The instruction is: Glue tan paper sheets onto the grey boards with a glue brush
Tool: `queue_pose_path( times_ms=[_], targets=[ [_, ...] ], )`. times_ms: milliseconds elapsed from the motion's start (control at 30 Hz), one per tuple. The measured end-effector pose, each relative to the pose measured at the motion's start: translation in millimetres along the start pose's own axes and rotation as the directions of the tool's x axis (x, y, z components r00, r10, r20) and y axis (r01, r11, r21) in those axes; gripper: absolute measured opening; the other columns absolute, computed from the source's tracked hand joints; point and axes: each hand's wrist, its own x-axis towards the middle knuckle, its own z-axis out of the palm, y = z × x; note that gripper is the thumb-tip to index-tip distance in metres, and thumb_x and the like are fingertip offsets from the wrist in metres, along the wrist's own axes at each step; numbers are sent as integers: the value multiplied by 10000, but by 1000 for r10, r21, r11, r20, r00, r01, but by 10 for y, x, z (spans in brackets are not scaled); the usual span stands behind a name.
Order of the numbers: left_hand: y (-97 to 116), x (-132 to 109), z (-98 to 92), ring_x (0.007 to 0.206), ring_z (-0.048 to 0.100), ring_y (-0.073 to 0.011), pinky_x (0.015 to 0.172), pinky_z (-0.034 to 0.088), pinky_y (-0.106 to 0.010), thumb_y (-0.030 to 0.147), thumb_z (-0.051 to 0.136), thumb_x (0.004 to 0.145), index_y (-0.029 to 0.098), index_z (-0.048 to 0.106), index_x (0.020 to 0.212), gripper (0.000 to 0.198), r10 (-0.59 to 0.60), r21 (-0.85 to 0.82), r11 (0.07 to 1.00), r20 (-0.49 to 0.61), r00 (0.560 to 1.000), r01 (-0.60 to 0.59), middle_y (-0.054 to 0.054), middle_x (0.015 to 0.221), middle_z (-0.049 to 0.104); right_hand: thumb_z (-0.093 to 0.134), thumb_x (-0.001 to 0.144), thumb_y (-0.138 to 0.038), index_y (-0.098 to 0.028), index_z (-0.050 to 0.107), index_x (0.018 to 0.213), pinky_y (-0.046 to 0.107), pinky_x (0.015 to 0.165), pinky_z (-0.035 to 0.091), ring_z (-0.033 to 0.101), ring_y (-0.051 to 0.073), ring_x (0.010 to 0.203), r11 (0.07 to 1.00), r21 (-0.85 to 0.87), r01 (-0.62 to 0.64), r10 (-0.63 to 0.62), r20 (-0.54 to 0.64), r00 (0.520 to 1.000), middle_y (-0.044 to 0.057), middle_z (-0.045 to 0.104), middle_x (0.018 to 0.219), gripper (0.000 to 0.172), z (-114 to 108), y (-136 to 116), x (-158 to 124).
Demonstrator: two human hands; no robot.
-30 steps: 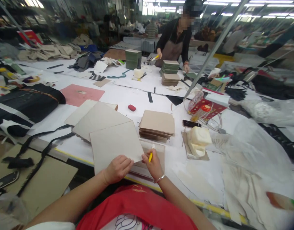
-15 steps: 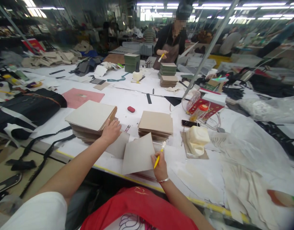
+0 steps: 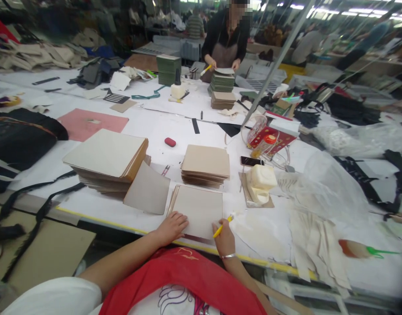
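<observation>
Directly in front of me a pale board (image 3: 201,208) lies flat near the table's yellow-taped edge. My left hand (image 3: 173,226) rests on its lower left corner, fingers stretched out. At its right edge is my right hand (image 3: 224,236), closed around a yellow brush (image 3: 222,226) whose white tip points up and right. A loose grey board (image 3: 148,188) leans against the tall stack of boards (image 3: 105,153) on the left. Behind the flat board stands a smaller stack of tan boards (image 3: 205,162).
White glue containers (image 3: 261,177) sit on a small board at right, near a phone (image 3: 251,161). A red case (image 3: 170,142) and small snips (image 3: 166,170) lie behind. Across the table, a person (image 3: 227,39) holds a brush and sheet above green stacks (image 3: 222,83). Fabric strips (image 3: 314,245) lie right.
My left hand has left the tall stack and moved to the pale board, which has gone from tilted to flat. The view has shifted. The person opposite now has both hands at a sheet.
</observation>
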Motion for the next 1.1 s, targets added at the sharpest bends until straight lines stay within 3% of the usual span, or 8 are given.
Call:
queue_pose_path(
  times_ms=[167, 333, 467, 567, 700, 800, 867, 1100],
  targets=[
    [-28, -25, -143, 997, 448, -217, 899, 308, -376, 360, 608, 719, 163, 487, 1065, 417, -40, 6, 999, 40, 998, 40, -84, 1066, 528, 382, 838, -412, -183, 521, 932, 238, 496, 374, 581, 166, 606, 961, -169, 217, -203, 97, 974, 59, 614, 746, 284, -1, -14, 201],
    [-26, -67, -103, 1014, 436, -208, 873, 327, -348, 249, 522, 791, 147, 496, 1028, 260, -56, -35, 998, 32, 998, 57, -98, 1080, 513, 408, 828, -444, -165, 534, 1082, 247, 511, 405, 596, 172, 626, 963, -206, 172, -181, -27, 983, 96, 640, 819, 398, -307, -75, 389],
    [-2, -77, -75, 971, 445, -197, 827, 356, -327, 146, 455, 810, 148, 520, 935, 141, -40, -57, 997, 44, 998, 43, -94, 1019, 527, 382, 836, -422, -161, 547, 1089, 278, 659, 465, 598, 173, 768, 981, 133, 144, -132, -96, 987, 100, 626, 956, 400, -612, -277, 612],
    [48, -66, -102, 904, 453, -196, 782, 375, -314, 149, 455, 806, 146, 521, 919, 131, 19, -61, 998, 54, 998, -16, -81, 948, 531, 308, 858, -418, -170, 585, 987, 243, 562, 462, 548, 115, 559, 894, 447, -3, -64, 134, 989, 37, 620, 728, 393, -569, -618, 828],
    [118, -35, -78, 876, 450, -208, 735, 382, -311, 168, 455, 806, 132, 532, 930, 150, 71, -37, 997, 67, 995, -68, -85, 905, 533, 430, 790, -441, -182, 605, 821, 191, 402, 388, 454, 82, 415, 818, 544, -185, -155, 520, 840, -16, 555, 569, 314, -195, -1059, 1008],
    [135, -23, 4, 860, 451, -208, 713, 384, -312, 169, 442, 814, 122, 551, 899, 147, 93, -13, 996, 88, 992, -92, -96, 888, 534, 494, 745, -397, -186, 605, 756, 169, 363, 359, 440, 70, 381, 820, 523, -234, -223, 667, 711, -37, 535, 516, 238, 93, -1195, 1052],
    [128, -26, 64, 850, 452, -206, 703, 387, -312, 171, 451, 810, 119, 558, 893, 145, 107, -5, 994, 89, 990, -107, -100, 886, 534, 513, 729, -366, -185, 604, 718, 162, 353, 350, 435, 66, 366, 816, 526, -241, -250, 696, 673, -43, 524, 491, 203, 227, -1207, 1094],
    [99, -31, 127, 850, 457, -206, 711, 395, -306, 182, 489, 794, 128, 562, 874, 121, 134, 6, 991, 71, 988, -135, -89, 896, 534, 523, 720, -370, -188, 590, 735, 193, 363, 359, 445, 83, 358, 753, 565, -337, 19, 493, 870, -25, 534, 499, 194, 325, -1123, 1383]
  ],
)
